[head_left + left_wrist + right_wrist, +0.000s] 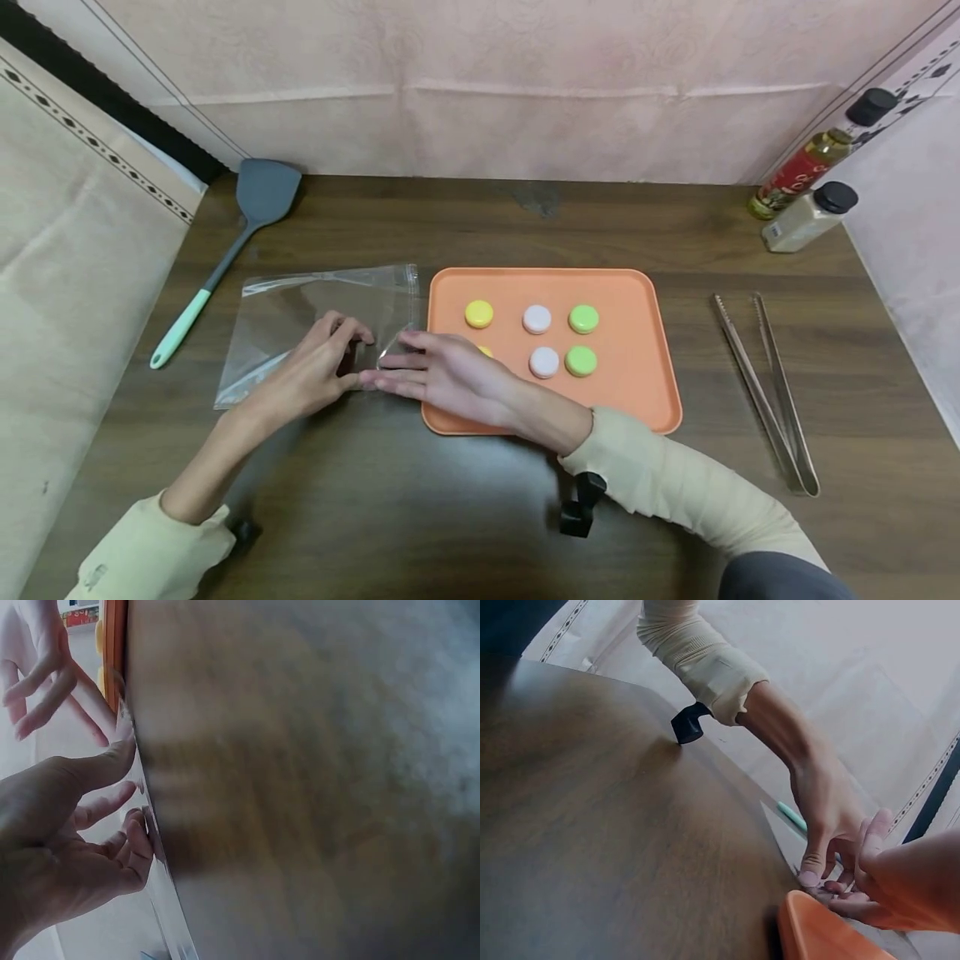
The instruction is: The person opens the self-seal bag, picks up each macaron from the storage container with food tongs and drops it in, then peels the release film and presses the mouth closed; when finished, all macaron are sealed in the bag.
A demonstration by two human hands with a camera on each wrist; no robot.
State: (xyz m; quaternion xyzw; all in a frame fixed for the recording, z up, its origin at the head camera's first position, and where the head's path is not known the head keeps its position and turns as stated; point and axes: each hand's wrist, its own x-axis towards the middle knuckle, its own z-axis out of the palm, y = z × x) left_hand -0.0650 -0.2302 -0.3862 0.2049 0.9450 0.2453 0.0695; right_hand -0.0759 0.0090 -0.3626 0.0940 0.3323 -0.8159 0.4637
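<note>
A clear plastic bag (pixel 300 308) lies flat on the table, its right edge next to the orange tray (pixel 652 392). My left hand (pixel 318 367) grips the bag near that edge with bent fingers, its thumb stretched toward the tray. In the left wrist view, the left hand's curled fingers (pixel 139 851) meet the film. My right hand (pixel 450 375) reaches across the tray's left side. Its fingers are spread and mostly straight, with the tips at the bag's edge beside the left thumb. On the tray sit yellow (pixel 479 314), white (pixel 536 319) and green (pixel 583 318) round pieces; the right hand partly hides one yellow piece.
A grey spatula (pixel 266 192) with a mint handle lies at the left. Metal tongs (pixel 772 400) rest right of the tray. At the back right stand a red-labelled bottle (pixel 795 179) and a black-capped jar (pixel 798 225). Cloth hangs behind the table.
</note>
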